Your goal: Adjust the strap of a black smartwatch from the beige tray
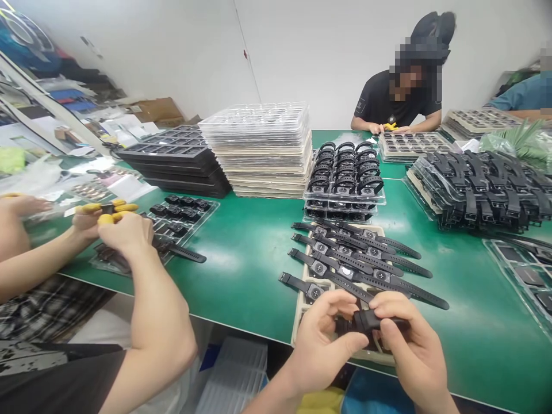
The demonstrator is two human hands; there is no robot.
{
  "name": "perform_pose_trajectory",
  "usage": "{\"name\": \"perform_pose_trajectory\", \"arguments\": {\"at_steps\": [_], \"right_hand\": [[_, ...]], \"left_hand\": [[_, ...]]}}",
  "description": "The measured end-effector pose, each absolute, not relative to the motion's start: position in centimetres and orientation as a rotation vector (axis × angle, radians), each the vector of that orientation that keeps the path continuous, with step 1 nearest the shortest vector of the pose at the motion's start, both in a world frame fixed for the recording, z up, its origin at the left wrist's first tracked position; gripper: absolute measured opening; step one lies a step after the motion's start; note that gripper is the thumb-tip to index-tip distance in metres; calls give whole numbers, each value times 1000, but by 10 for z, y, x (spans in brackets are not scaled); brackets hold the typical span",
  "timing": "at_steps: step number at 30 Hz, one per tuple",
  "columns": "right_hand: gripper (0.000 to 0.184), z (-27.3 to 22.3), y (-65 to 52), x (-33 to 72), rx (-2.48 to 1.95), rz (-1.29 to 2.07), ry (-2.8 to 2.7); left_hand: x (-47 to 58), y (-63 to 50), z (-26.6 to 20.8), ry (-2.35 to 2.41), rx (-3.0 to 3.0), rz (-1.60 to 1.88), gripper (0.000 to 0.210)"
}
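Note:
Between my two hands is a black smartwatch [366,321] with a dark strap, above the near end of a beige tray [298,319]. My left hand [319,345] curls round the watch's left side, thumb pointing right. On the other side, my right hand [411,339] pinches it between thumb and fingers; the fingers cover part of it. Just beyond lie several black smartwatches [345,251] in rows on the tray, backs up, straps stretched across its edges.
Behind the tray stand clear trays of looped watches [345,178]. A tall stack of pale trays [259,149] and black trays [172,161] rise further left. On the right is another watch stack [483,190]. Co-workers with yellow finger covers [116,211] sit left and opposite.

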State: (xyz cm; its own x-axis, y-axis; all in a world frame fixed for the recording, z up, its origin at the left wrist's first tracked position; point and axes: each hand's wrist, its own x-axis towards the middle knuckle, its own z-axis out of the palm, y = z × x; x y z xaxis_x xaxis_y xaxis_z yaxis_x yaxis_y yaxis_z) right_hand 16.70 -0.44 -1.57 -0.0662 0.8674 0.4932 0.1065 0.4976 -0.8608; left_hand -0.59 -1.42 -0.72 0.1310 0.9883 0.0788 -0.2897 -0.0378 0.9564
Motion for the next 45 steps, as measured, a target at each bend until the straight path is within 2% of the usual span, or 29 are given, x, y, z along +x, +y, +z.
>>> {"name": "perform_pose_trajectory", "arguments": {"at_steps": [5, 8, 12, 15, 21, 30, 33, 40, 45], "right_hand": [[16, -15, -3, 169, -844, 792, -1634], [20, -19, -3, 169, -880, 770, -1682], [23, -26, -5, 169, -931, 719, -1546], [20, -23, -4, 170, -887, 728, -1586], [25, -12, 0, 169, -855, 746, -1721], [32, -17, -1, 167, -845, 748, -1776], [28, -17, -1, 169, -846, 768, -1739], [31, -20, -2, 170, -847, 781, -1766], [32, -32, -8, 169, -957, 778, -1566]], "left_hand": [[-3, -12, -12, 904, 1219, 1414, 27], [-3, -12, -12, 897, 1259, 1423, 26], [1, -14, -12, 867, 1190, 1416, 34], [2, -15, -13, 848, 1197, 1446, 29], [-1, -12, -16, 906, 1259, 1476, 22], [-1, -14, -17, 939, 1274, 1472, 24], [0, -15, -16, 890, 1179, 1464, 28], [5, -17, -17, 922, 1213, 1476, 23], [8, -18, -16, 1024, 1425, 1491, 36]]}}
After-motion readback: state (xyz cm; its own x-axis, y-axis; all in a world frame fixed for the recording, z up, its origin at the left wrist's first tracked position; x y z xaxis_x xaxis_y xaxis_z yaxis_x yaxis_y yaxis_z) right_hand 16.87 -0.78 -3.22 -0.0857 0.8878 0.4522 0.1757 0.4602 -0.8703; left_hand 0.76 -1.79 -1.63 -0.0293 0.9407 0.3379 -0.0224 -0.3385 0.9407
